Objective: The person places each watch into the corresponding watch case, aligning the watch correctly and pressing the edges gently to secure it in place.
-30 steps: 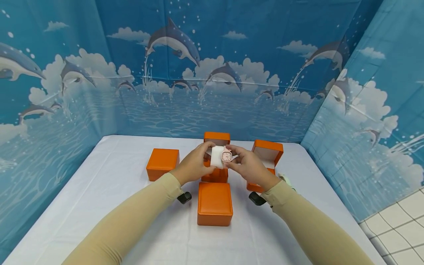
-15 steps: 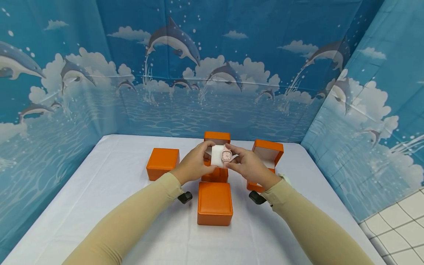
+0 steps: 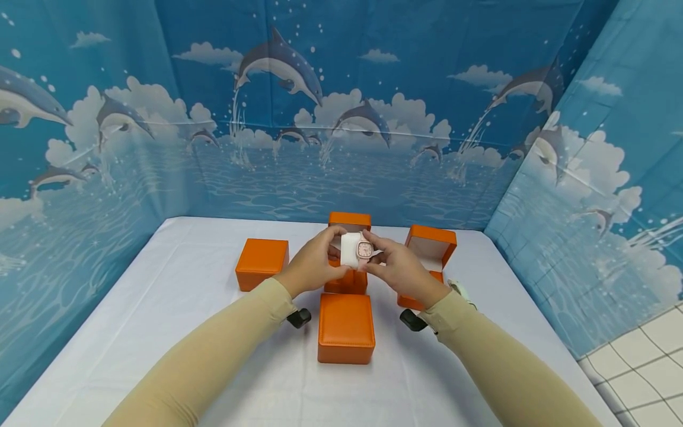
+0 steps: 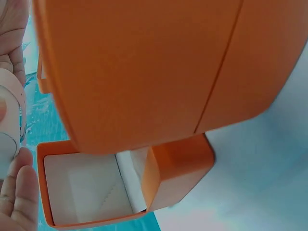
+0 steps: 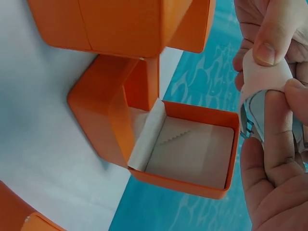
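A pink watch [image 3: 365,249] with a squarish face is wrapped round a white watch cushion [image 3: 349,251], held up over the middle of the table. My left hand [image 3: 312,264] grips the cushion from the left, thumb below and fingers above. From the right, my right hand [image 3: 401,268] pinches the watch and its strap between thumb and fingers. Behind both hands stands an open orange watch box [image 3: 349,220], partly hidden by them. In the right wrist view, the pale strap [image 5: 264,77] curves round the cushion under the fingers.
A lidded orange box [image 3: 347,326] stands in front, between the forearms, and another closed box [image 3: 261,261] is at the left. To the right, an open orange box [image 3: 431,246] sits partly behind my right hand. A dolphin-print curtain [image 3: 341,166] borders the white table [image 3: 213,255].
The watch and cushion have risen very slightly, and the watch face now tilts a little. Both hands keep their grip; the boxes stay where they were.
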Demonstrator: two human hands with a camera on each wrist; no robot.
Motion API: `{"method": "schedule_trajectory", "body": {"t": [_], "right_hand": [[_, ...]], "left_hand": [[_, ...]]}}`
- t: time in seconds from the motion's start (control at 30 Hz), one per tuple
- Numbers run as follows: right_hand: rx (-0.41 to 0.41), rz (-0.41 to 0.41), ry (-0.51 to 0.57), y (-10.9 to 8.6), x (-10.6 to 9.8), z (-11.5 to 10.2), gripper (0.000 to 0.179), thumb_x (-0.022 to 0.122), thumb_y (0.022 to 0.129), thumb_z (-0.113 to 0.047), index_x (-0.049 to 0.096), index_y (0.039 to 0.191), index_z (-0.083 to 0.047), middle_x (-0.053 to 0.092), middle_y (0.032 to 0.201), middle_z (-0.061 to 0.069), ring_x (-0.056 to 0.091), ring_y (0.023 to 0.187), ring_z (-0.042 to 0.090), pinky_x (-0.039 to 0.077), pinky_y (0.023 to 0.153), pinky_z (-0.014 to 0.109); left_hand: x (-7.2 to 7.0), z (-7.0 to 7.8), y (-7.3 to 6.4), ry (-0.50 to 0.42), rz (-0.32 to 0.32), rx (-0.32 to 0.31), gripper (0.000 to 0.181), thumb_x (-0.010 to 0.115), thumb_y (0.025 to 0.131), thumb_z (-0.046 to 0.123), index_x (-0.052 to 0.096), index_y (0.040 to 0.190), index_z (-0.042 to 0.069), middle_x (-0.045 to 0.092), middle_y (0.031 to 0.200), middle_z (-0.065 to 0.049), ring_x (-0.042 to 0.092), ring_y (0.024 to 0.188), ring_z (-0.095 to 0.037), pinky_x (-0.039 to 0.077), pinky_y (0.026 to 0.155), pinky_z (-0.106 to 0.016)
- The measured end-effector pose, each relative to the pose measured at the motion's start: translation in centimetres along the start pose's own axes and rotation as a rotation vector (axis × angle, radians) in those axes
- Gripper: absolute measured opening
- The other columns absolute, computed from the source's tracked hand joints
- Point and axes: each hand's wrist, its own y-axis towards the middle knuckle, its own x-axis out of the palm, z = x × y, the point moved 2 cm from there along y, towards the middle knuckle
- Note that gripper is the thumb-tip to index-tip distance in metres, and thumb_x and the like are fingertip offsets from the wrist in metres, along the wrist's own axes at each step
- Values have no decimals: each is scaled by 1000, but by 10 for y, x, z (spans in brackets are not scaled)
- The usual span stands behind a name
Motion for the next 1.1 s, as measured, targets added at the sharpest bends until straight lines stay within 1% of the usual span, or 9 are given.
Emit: {"method": "schedule_trajectory", "body": {"t": [0.07,0.1,0.23,0.33,0.43,0.6,0.7,0.97,1.1], "right_hand": [[-11,11,-15,0,0,-1,79,75,99,-18,33,166,-17,50,160,12,69,109,23,59,80,26],[-13,17,-17,0,0,-1,79,75,99,-17,34,166,-17,51,159,12,69,109,23,59,81,26],[-6,37,4,1,0,-2,82,76,98,-18,32,167,-14,62,140,13,71,107,23,61,84,28],[8,57,18,2,0,-1,82,77,97,-19,33,166,-11,66,119,9,70,100,21,60,81,28],[12,74,-12,2,1,-1,77,78,97,-20,39,163,-9,68,111,6,67,94,20,57,75,25],[6,76,-38,1,2,-2,76,77,97,-20,40,162,-6,68,109,7,63,89,21,50,66,24],[5,80,-46,2,2,-2,75,78,97,-20,41,162,-7,68,108,7,60,85,22,45,60,25],[26,69,-76,2,2,-3,74,77,97,-21,42,162,-8,67,101,8,54,80,23,39,57,27],[28,64,-90,2,2,-4,75,77,97,-21,42,161,-7,67,100,8,55,80,22,39,57,27]], "left_hand": [[-1,1,0,12,-2,5,69,81,92,14,45,150,13,60,134,-4,68,106,-15,60,98,-36],[-1,1,-1,19,-5,9,68,81,92,14,45,150,13,60,134,-4,68,107,-15,60,98,-36],[-2,2,-1,35,-9,19,68,82,92,14,45,149,13,60,135,-4,67,107,-16,59,100,-36],[-2,1,-1,30,-11,27,68,82,92,13,45,149,13,59,135,-4,67,108,-16,59,100,-36],[-2,1,0,27,-19,31,67,82,92,13,46,148,13,59,135,-4,67,107,-16,59,100,-35],[-4,2,0,34,-29,30,69,83,91,13,46,149,12,60,132,-4,66,105,-16,59,98,-32],[-4,2,0,39,-33,29,70,83,91,12,46,149,11,60,130,-4,65,105,-16,60,96,-31],[-5,1,0,53,-45,37,68,84,90,13,47,147,12,61,126,-3,65,103,-15,60,94,-31],[-5,1,0,60,-49,39,67,84,90,14,47,146,12,62,124,-3,65,102,-15,60,94,-32]]}}
